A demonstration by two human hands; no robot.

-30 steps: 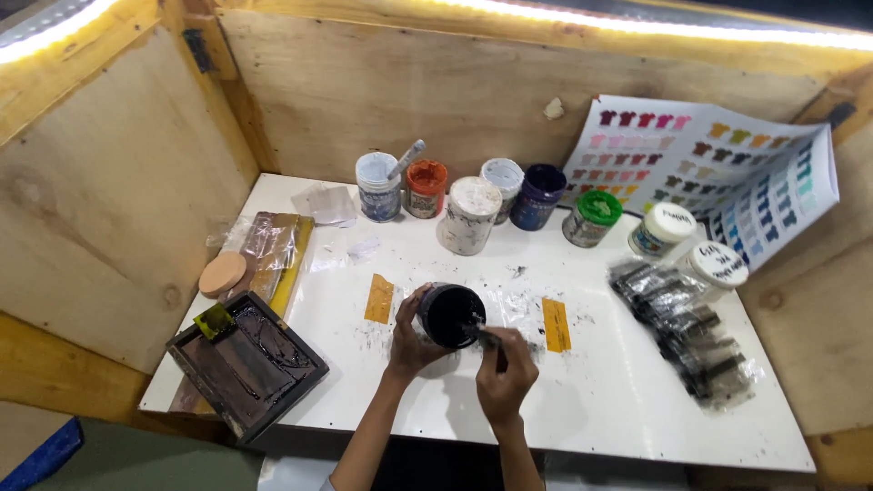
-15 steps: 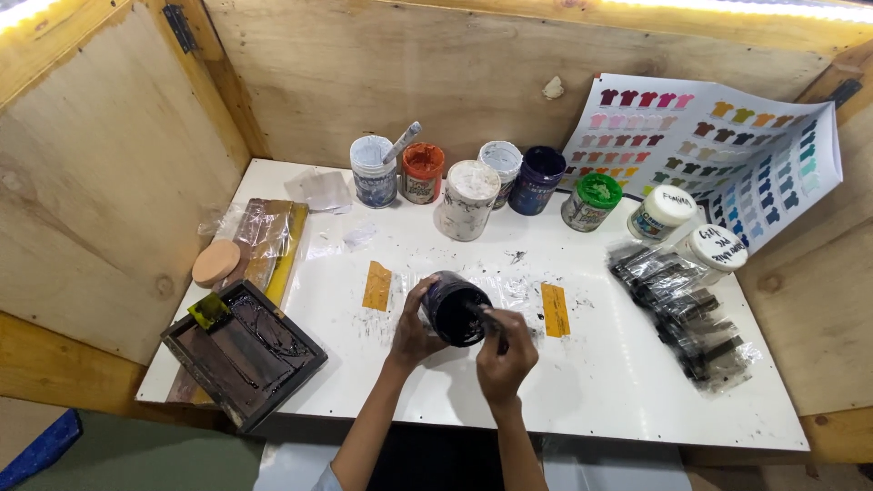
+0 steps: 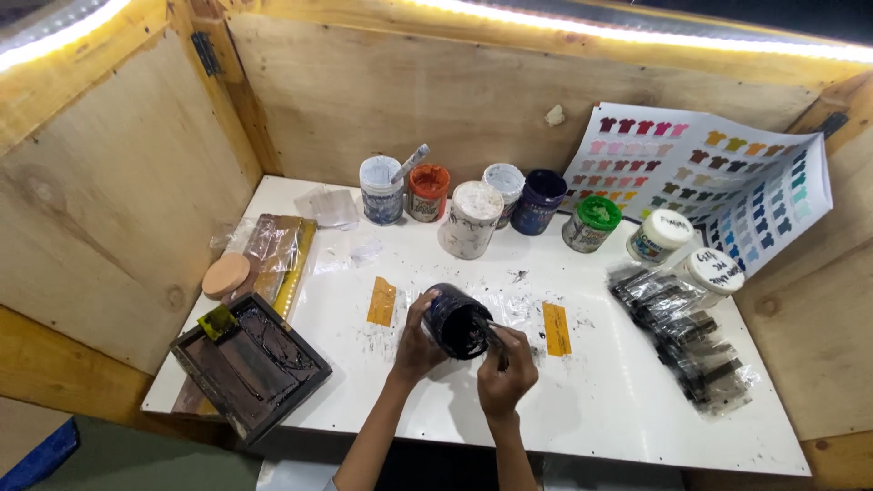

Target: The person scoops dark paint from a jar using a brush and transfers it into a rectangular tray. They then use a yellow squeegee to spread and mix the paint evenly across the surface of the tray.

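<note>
While wooden walls (image 3: 100, 209) stand all around, a white table (image 3: 618, 400) has a dark tray (image 3: 250, 364) at its left. Near the middle front, the left hand (image 3: 416, 341) wraps its fingers around a tipped black jar (image 3: 457, 321). Just right, the right hand (image 3: 505, 373) pinches a thin stick (image 3: 492, 335) dipped inside it.

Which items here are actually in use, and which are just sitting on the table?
In use:
- black ink jar, tilted, held in left hand
- thin stirring tool, gripped by right hand, tip in the jar

Lying about:
- row of paint jars at the back
- colour chart
- dark screen frame
- two orange tape strips
</note>
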